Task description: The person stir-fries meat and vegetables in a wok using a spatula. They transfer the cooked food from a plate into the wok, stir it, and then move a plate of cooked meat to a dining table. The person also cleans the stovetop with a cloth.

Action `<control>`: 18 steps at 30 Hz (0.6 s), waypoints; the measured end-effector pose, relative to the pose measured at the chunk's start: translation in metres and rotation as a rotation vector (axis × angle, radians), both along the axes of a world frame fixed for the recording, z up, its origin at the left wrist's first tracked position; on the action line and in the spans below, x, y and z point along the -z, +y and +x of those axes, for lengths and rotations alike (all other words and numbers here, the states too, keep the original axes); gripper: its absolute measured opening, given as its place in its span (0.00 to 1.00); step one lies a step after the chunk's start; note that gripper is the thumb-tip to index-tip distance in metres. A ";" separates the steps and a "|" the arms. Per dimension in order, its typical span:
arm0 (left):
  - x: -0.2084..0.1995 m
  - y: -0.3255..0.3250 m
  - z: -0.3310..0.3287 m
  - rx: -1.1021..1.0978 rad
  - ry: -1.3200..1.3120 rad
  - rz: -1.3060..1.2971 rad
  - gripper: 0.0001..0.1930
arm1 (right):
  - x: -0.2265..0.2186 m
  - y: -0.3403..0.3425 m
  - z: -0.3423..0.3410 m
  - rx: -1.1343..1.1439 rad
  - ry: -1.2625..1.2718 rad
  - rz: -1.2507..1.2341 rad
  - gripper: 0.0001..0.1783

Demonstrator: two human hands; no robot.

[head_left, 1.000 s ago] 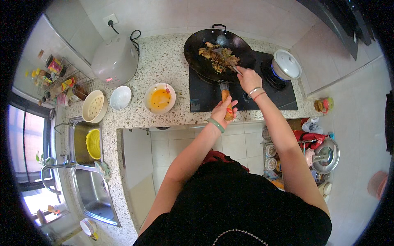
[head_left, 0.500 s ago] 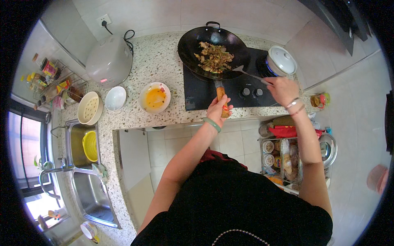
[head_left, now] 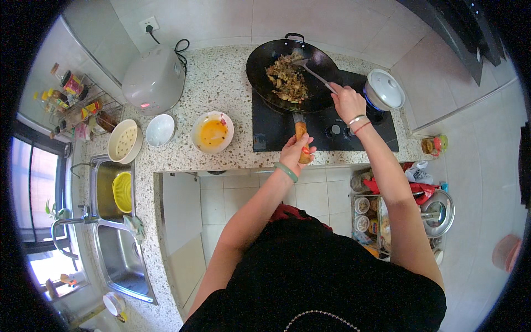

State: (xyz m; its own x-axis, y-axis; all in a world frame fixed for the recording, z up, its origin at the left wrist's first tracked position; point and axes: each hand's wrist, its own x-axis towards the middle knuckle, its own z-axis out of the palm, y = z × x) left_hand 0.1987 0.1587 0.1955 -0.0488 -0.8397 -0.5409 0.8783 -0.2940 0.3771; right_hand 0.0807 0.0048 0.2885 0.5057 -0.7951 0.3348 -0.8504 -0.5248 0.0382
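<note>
The left hand (head_left: 297,148) has its fingers wrapped around the wooden handle (head_left: 300,129) of a black wok (head_left: 258,69), which sits on the stove (head_left: 271,134) toward the back edge of the bench (head_left: 218,74). The right hand (head_left: 348,103) grips a spatula (head_left: 319,74), its blade at the browned food (head_left: 286,82). Left of the stove, nearer the bench's front edge, stands a bowl (head_left: 228,137) of orange liquid (head_left: 213,133).
</note>
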 end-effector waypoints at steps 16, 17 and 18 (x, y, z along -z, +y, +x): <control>-0.002 0.000 -0.003 -0.026 0.000 -0.003 0.14 | -0.060 0.051 -0.074 0.007 -0.006 0.223 0.14; -0.003 0.000 -0.003 -0.034 -0.011 0.012 0.14 | -0.068 0.053 -0.078 -0.005 0.033 0.228 0.14; -0.005 0.000 -0.004 -0.036 -0.021 0.025 0.13 | -0.072 0.055 -0.083 -0.012 0.071 0.232 0.14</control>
State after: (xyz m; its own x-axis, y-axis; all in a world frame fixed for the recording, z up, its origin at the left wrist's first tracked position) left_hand 0.1945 0.1588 0.2006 -0.0068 -0.8270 -0.5621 0.8804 -0.2715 0.3888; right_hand -0.0022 0.0595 0.3608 0.5314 -0.8403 0.1076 -0.8435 -0.5366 -0.0249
